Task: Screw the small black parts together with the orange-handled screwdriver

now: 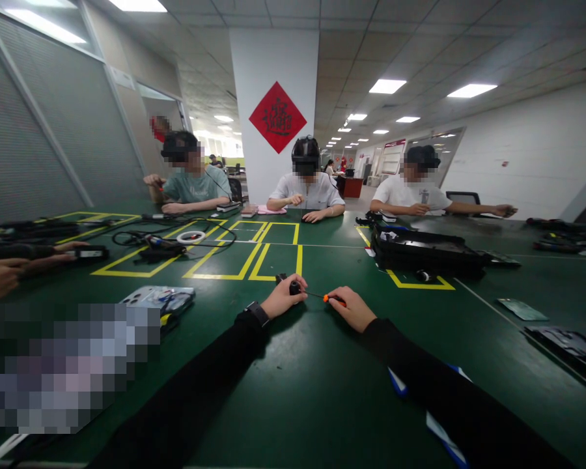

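Over the middle of the green table, my left hand point(282, 298) is closed around a small black part point(294, 287) with a rounded end; its exact kind I cannot make out. My right hand point(354, 309) grips a screwdriver point(327, 298) with an orange and black handle. Its thin metal shaft points left, and the tip reaches the black part at my left fingers. Whether the tip sits in a screw is too small to tell. A dark watch point(258, 313) is on my left wrist.
A long black casing point(427, 251) lies right of centre, a green board point(521, 309) and a black frame point(566, 352) farther right. Cables and a white ring point(191, 238) lie to the left, beside yellow tape outlines point(273, 279). Several people sit around; another person's hands hold something at far left.
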The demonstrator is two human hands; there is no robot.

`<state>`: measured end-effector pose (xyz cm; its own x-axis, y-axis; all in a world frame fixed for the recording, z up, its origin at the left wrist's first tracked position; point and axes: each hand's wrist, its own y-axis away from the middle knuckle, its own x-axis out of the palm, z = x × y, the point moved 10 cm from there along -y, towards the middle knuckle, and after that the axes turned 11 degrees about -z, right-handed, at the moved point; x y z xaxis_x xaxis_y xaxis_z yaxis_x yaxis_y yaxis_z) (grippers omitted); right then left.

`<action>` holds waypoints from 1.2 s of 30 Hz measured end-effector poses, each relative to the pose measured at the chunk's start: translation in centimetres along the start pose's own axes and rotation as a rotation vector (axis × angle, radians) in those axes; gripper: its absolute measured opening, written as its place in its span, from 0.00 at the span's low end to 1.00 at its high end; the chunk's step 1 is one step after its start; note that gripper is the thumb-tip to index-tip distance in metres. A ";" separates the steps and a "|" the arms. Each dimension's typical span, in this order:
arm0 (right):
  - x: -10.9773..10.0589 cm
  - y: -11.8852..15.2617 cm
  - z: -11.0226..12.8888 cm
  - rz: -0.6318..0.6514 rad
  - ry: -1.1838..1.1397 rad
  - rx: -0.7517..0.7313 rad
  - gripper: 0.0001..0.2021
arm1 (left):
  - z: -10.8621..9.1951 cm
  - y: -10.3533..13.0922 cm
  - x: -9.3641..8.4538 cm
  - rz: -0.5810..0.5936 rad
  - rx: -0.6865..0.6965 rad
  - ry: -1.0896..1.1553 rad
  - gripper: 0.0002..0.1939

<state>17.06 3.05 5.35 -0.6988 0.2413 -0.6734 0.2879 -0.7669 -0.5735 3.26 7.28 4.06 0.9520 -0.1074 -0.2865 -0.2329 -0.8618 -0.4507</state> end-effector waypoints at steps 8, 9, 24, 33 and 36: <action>-0.1 0.0 -0.1 0.001 -0.003 -0.024 0.08 | -0.1 0.1 0.1 0.019 0.002 0.012 0.12; -0.1 0.0 -0.2 0.001 -0.002 -0.024 0.08 | 0.0 0.1 0.2 0.021 0.002 0.012 0.12; -0.5 0.0 0.0 -0.024 -0.037 -0.028 0.08 | 0.2 0.0 -0.1 -0.003 -0.024 0.012 0.12; -1.6 0.1 1.6 -0.082 -0.025 -0.074 0.10 | -0.3 0.0 -0.2 -0.008 0.012 -0.030 0.12; -1.6 0.2 2.2 -0.058 0.043 -0.091 0.11 | -0.2 0.0 -0.3 -0.023 0.008 -0.029 0.12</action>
<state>16.76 1.25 7.34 -0.6875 0.3104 -0.6564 0.3078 -0.6942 -0.6507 3.02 7.19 4.35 0.9511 -0.0729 -0.3003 -0.2126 -0.8597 -0.4645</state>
